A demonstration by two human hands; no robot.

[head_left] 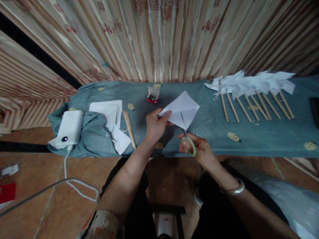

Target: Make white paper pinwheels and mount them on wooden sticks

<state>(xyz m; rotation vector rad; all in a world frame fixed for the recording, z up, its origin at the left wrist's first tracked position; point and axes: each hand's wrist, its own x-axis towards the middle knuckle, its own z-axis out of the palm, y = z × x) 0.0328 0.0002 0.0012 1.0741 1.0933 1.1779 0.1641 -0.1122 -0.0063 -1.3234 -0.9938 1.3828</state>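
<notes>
My left hand (156, 123) pinches the left corner of a creased white square of paper (183, 104), held above the cloth-covered table. In my right hand (195, 146) are green-handled scissors (189, 146), fingers through the loops. Their blades reach into the paper from its near corner, one blade showing on top. Behind my left hand stands a small open red box (153, 96) with small metal pieces inside. To the left lie several thin wooden sticks (129, 127) and a stack of white paper sheets (106, 109), with a loose white piece (121, 141) nearer me.
Several white paper pinwheels (249, 84) on wooden sticks lie in an overlapping row at the right. A white power bank (71, 127) with a cable (66, 166) sits on the left end. A striped curtain (159, 39) hangs behind the table. A dark object (314, 111) rests at the right edge.
</notes>
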